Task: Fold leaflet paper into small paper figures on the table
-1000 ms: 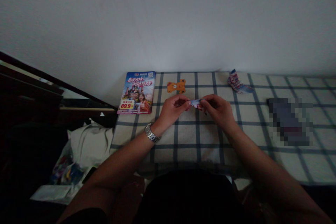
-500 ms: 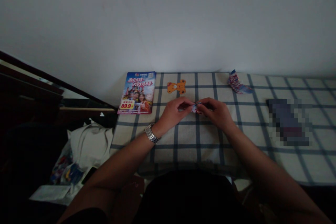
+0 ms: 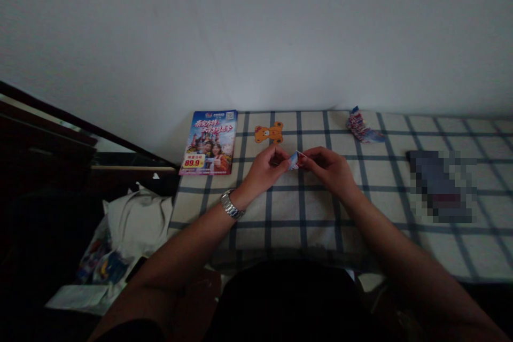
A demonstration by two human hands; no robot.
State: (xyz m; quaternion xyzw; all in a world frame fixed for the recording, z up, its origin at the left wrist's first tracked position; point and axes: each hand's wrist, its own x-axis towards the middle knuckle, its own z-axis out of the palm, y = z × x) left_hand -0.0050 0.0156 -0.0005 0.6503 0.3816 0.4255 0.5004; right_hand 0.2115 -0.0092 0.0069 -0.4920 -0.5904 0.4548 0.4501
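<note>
A small folded piece of printed paper, blue, white and red, is pinched between my two hands above the checked cloth. My left hand, with a metal watch at the wrist, grips its left side between thumb and fingers. On the other side, my right hand holds the red and white end with thumb and forefinger. The fingers hide part of the paper. Just beyond my left hand lies an orange bear picture on the cloth.
Toward the back left sits a stack of printed flyers. A cluster of folded paper pieces lies at the back right. Further right is a blurred-out dark flat object. White bags stand below at the left; the wall rises behind.
The folded paper has turned between my fingers, and more of its blue face shows now. Both hands have shifted only slightly.
</note>
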